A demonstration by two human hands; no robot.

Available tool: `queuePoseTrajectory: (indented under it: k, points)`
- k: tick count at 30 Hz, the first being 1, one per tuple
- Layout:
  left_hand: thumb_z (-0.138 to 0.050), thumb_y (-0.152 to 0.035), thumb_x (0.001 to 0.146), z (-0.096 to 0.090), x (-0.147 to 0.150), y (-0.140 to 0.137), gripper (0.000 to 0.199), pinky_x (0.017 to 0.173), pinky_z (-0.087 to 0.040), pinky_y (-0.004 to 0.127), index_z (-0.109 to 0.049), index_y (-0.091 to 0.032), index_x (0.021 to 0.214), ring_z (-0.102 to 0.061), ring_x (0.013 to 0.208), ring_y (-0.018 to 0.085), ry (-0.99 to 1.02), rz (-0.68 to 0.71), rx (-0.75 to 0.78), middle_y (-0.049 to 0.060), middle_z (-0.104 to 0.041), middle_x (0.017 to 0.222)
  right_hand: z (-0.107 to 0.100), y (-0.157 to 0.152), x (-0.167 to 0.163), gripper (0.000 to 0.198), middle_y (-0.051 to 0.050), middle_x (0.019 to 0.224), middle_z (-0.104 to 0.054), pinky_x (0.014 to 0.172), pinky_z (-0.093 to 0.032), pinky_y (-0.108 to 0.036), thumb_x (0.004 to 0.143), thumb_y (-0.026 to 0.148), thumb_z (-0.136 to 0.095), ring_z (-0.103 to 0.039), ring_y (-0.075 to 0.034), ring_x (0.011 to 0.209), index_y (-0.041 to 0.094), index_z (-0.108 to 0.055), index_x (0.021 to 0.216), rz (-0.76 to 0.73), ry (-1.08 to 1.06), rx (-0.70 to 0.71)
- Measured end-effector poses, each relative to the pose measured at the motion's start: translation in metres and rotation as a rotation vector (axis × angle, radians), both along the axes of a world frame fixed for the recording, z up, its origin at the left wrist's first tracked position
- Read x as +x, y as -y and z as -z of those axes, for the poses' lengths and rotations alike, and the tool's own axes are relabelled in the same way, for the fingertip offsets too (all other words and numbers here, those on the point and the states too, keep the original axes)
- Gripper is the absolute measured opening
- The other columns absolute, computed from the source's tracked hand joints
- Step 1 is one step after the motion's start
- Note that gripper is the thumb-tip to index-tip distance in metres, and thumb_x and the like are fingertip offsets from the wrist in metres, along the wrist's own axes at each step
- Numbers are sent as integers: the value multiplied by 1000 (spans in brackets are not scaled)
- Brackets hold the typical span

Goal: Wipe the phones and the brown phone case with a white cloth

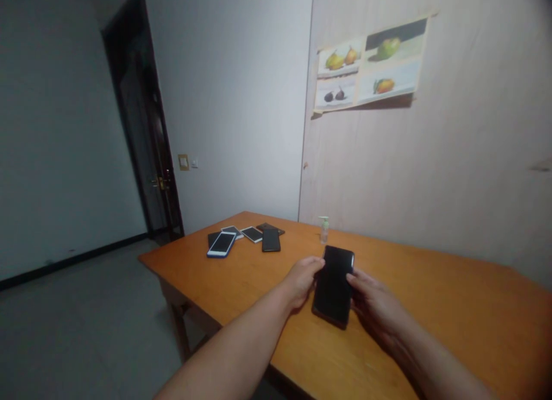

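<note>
A black smartphone [333,286] with a dark screen is held above the wooden table [457,296], its screen facing me. My left hand [303,280] grips its left edge, with the thumb at the side of the screen. On the right edge, my right hand [374,302] is closed around the phone, thumb resting at the screen's border. The other fingers of both hands are mostly hidden behind the phone. Just beyond it stands a small clear pump bottle [324,232] with a pale green top.
Toward the table's far left corner lie several phones, among them a blue-edged white phone [222,244], a white phone [252,234] and a black phone [271,240]. A wall with a fruit poster [390,72] borders the table's back. A dark door [144,124] is at left.
</note>
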State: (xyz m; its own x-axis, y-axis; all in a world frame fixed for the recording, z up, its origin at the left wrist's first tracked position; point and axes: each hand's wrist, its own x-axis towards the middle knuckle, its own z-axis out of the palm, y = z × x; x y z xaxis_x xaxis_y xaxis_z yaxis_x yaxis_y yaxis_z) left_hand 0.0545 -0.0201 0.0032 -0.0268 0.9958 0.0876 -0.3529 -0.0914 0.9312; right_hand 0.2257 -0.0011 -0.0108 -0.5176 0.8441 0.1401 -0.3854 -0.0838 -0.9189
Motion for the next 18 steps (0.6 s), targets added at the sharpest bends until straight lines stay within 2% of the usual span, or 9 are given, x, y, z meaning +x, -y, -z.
queuePoseTrajectory:
  k: [4,8,12,18]
  points:
    - [-76,-45,74,-2,-8,-2,33,60,-43,21,-67,-16,87,-59,69,12,69,-3,19,2,-66,82,-4,7,-3,43,-5,90,-75,62,-44,-29,82,41,-71,-61,-18,65,24,-68,122,-27,21,-6]
    - [-74,-54,78,-4,-11,-4,44,57,-44,21,-69,-16,98,-63,71,14,87,-13,26,5,-70,89,-7,13,-6,44,-4,92,-75,57,-39,-27,82,42,-70,-60,-18,63,26,-67,123,-38,36,3]
    - [-73,-56,78,-5,-10,-3,43,51,-39,20,-69,-15,92,-60,62,12,64,-58,44,4,-69,80,-8,15,-7,47,-5,88,-75,58,-40,-28,80,44,-72,-59,-18,62,25,-68,122,-8,70,17]
    - [-75,-52,77,-9,-6,-3,40,60,-46,23,-69,-14,86,-62,66,14,91,-120,74,3,-69,77,-9,16,-5,41,-5,92,-74,57,-41,-26,83,41,-69,-59,-15,62,24,-67,120,-59,49,-7]
